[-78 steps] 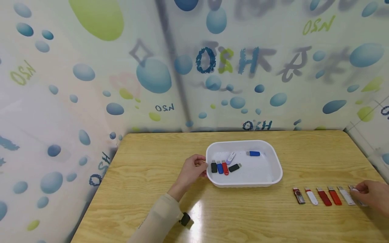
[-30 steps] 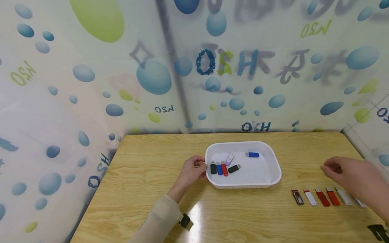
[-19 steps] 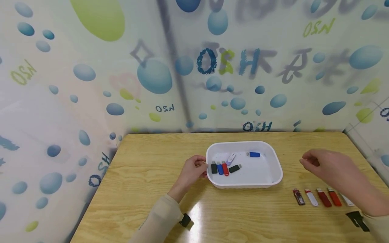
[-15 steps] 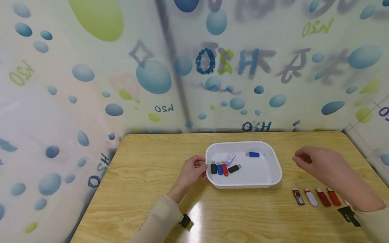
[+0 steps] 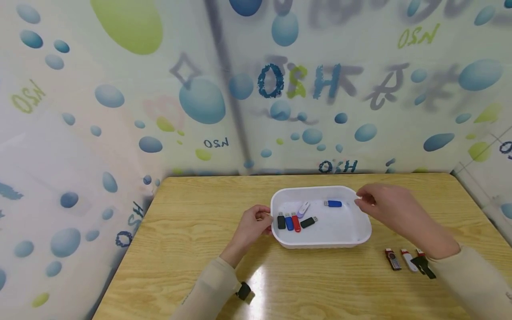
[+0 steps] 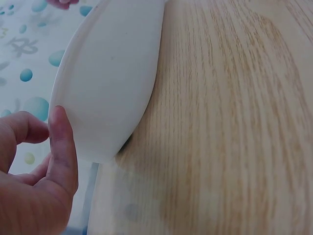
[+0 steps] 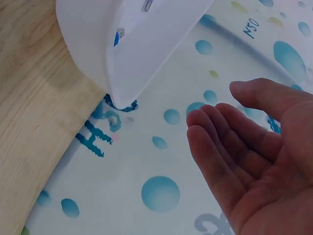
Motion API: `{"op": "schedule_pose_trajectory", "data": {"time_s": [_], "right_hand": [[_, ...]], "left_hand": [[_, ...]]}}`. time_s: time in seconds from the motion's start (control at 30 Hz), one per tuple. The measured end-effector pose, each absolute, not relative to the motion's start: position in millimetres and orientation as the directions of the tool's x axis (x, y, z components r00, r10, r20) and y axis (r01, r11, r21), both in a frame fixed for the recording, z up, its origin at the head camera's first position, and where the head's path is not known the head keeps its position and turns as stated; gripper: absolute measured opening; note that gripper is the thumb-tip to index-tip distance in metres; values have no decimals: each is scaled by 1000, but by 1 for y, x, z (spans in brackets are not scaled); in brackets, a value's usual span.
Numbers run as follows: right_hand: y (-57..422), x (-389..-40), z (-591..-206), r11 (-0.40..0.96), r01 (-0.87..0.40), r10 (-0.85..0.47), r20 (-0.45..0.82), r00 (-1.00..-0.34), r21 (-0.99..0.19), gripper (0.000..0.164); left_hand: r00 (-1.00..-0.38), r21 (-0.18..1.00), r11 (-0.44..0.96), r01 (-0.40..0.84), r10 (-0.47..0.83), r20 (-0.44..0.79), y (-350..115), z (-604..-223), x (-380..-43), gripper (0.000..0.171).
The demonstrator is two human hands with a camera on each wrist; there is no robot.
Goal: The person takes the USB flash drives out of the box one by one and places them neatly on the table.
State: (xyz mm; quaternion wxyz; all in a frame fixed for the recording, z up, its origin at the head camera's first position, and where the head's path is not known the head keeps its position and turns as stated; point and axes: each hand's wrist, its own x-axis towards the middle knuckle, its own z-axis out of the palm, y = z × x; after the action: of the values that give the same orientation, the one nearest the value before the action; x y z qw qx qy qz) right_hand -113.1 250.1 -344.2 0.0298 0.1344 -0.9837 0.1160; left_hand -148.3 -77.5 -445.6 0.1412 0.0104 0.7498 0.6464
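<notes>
A white plastic tray (image 5: 328,238) sits on the table. Inside it lie a black USB stick (image 5: 282,222), a blue USB stick (image 5: 289,222) and a red USB stick (image 5: 296,223) side by side at the left. A second black USB stick (image 5: 308,222), a white-and-purple USB stick (image 5: 303,209) and another blue USB stick (image 5: 333,203) lie apart from them. My left hand (image 5: 253,222) pinches the tray's left rim, seen closely in the left wrist view. Over the right rim hovers my right hand (image 5: 388,212); the right wrist view shows its fingers loosely bent, holding nothing.
Right of the tray, a dark red and silver USB stick (image 5: 393,259) and a white USB stick with a red end (image 5: 408,260) lie on the wooden table (image 5: 200,213). My right forearm covers more sticks in that row. A patterned sheet (image 5: 280,133) hangs behind.
My right hand has let go of the stick at the row's right end and moved left to the tray's right rim, empty. My left hand stays on the tray.
</notes>
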Motion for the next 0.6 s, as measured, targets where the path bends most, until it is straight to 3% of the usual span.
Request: {"op": "schedule_pose_trajectory", "data": {"time_s": [0.6], "right_hand": [[205, -162, -375, 915, -376, -382, -19, -924, -143, 21]], "left_hand": [[-958, 968, 185, -168, 200, -204, -79, -446, -149, 32]]}}
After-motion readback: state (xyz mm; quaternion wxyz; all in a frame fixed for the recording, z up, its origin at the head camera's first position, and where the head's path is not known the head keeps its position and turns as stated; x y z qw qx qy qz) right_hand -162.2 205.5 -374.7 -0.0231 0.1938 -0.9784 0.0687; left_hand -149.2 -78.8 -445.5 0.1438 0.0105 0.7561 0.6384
